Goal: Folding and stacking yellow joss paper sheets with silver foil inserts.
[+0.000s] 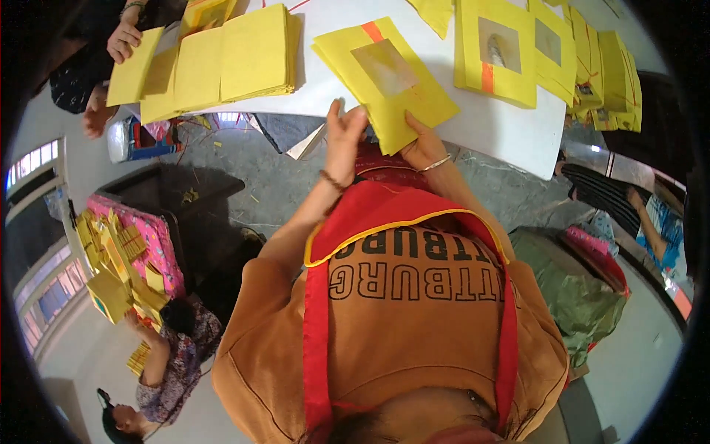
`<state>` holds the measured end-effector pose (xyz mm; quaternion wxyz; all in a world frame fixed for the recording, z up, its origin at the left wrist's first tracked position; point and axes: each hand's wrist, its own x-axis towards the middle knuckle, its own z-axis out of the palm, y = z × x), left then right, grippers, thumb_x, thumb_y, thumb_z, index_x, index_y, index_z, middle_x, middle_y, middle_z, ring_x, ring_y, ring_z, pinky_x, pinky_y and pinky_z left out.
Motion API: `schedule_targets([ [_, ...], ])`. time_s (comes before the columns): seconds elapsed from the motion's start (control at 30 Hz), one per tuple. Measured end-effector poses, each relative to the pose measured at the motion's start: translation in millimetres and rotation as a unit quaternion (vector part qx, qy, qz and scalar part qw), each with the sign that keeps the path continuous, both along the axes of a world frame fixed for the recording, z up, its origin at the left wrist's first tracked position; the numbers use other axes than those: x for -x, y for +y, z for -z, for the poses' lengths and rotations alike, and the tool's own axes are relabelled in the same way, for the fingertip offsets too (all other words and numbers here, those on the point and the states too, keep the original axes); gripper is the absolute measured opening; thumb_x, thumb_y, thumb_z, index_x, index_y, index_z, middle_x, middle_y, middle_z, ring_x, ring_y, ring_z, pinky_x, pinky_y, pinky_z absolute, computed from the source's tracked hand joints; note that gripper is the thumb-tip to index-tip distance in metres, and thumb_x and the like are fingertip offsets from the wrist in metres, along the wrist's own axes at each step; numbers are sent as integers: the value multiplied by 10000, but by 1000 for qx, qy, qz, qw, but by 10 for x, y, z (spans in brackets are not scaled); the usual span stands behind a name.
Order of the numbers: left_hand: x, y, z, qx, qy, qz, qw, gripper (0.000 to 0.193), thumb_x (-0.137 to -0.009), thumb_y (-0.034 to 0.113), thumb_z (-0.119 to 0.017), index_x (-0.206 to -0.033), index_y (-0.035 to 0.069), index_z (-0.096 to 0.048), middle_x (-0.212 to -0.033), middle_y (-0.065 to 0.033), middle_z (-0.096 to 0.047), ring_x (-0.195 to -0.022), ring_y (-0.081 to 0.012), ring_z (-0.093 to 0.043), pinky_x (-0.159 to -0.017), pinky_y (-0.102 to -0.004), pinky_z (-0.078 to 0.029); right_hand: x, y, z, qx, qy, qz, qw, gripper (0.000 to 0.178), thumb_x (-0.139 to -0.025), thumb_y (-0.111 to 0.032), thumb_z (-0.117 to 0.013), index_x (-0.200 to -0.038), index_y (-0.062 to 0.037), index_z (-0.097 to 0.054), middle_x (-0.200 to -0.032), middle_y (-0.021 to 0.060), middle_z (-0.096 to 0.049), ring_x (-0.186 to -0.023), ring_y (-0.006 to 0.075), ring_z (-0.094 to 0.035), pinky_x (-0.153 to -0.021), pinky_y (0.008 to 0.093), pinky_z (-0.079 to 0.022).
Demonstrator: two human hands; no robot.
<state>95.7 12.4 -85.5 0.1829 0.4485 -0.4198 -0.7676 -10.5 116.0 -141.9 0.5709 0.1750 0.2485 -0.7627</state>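
Wearer's hands: 2, left hand (345,139) and right hand (427,148)
Yellow bundle (436,103) at hands: 1, layers too tight to count
Windowed yellow stacks (472,63), table right: 2 clear, more behind, edges merge
Plain yellow stacks (255,55), table left: at least 2
White table (510,140): 1
Red apron (370,214): 1
Beaded bracelet (331,180): 1
Bangle (435,163): 1
Green bag (566,292): 1
Other people (174,385): 3, partly cut off

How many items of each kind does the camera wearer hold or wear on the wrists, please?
Yellow rectangular paper-like bundle: 1
Brown round bracelet: 1
Thin silver-coloured metallic-looking bangle: 1
Total: 3
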Motion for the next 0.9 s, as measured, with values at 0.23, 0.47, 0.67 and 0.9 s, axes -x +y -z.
schedule_targets([
  [0.23, 124, -309, 426, 67, 149, 11, 987, 584, -729, -43, -592, -1240, 53, -324, -1102, -68, -498, -969, -159, -508, -793, -273, -443, 100, 334, -355, 21, 26, -102, 994, 485, -872, -380, -408, -1240, -75, -329, -1253, 115, -384, -1162, 222, -369, -927, 430, -338],
  [0.47, -57, -307, 68, -66, 173, 243, 952, 594, -755, -23, -564, -1277, 68, -297, -1188, -53, -452, -1079, -143, -449, -908, -278, -371, 615, 289, -354, 27, 148, -126, 980, 399, -868, -287, -447, -1175, -34, -405, -1114, 87, -503, -994, 193, -507, -844, 333, -427],
  [0.67, -72, -211, 212, -138, 180, 127, 966, 577, -818, 38, -509, -1309, 54, -207, -1201, -85, -434, -1097, -167, -440, -885, -287, -396, 570, 181, -311, -14, 207, -101, 973, 269, -828, -79, -516, -1090, -41, -474, -984, 42, -557, -866, 148, -558, -744, 280, -482],
  [0.9, -171, -179, 435, -93, 79, 158, 980, 592, -820, 22, -487, -1321, 65, -175, -1157, -134, -460, -1036, -183, -482, -852, -287, -411, 622, 110, -82, -47, 215, -76, 972, 228, -825, -51, -506, -1051, -27, -494, -945, 42, -566, -835, 144, -560, -717, 288, -488],
])
